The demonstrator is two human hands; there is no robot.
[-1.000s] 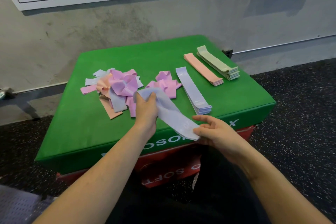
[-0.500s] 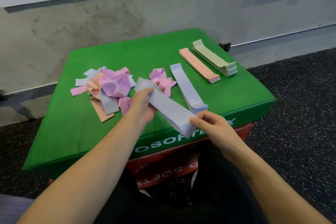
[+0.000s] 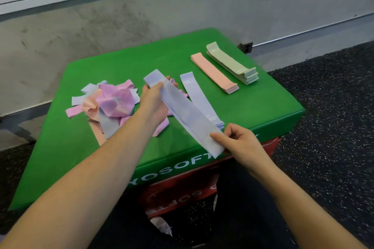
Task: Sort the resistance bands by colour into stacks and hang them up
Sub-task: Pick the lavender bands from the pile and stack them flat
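While both hands' fingers pinch a lilac band [image 3: 185, 112] flat — left hand [image 3: 152, 103], right hand [image 3: 240, 143] — beside lilac stack [image 3: 199, 98]

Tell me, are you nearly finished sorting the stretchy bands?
Not yet. Green stack, peach stack and lilac stack are started. Left hand and right hand hold a lilac band. The mixed pile remains; nothing is hung.

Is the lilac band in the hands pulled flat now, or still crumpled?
Flat. The lilac band runs as one smooth strip between the left hand at its far end and the right hand pinching its near end.
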